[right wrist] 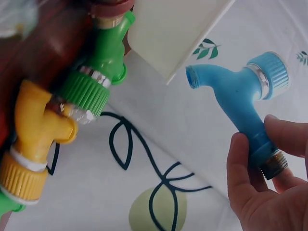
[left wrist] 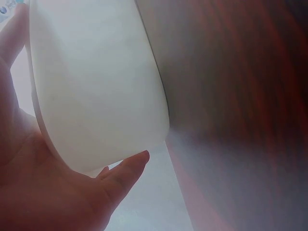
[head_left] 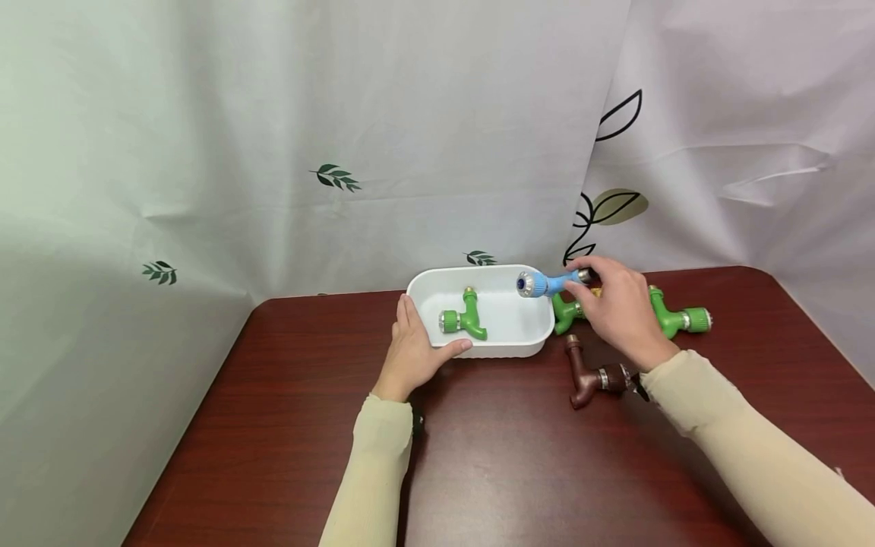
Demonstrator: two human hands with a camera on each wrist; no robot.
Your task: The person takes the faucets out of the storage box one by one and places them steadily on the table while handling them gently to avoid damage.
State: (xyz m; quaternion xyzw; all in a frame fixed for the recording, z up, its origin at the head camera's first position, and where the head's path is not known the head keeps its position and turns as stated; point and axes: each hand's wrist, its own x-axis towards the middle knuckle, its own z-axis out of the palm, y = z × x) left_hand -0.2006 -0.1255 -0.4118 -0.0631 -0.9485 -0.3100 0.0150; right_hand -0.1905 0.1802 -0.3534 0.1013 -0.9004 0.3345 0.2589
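A white plastic tub (head_left: 516,323) stands at the back of the table, with one green faucet (head_left: 470,313) lying in it. My left hand (head_left: 408,351) rests against the tub's left end, fingers straight along that side and thumb stretched over the front rim. Over the tub's right end, my right hand (head_left: 623,310) pinches a light blue faucet (right wrist: 236,91) near its threaded brass end. The blue ribbed knob points left over the tub in the head view. In the right wrist view, the spout hangs free beside the tub wall.
Right of the tub lie a green faucet (head_left: 564,313), another green faucet (head_left: 673,319), a brown faucet (head_left: 584,380) and a yellow faucet (right wrist: 34,127), mostly hidden by my right hand in the head view. A dark object (head_left: 418,422) shows beside my left sleeve. White curtains hang behind.
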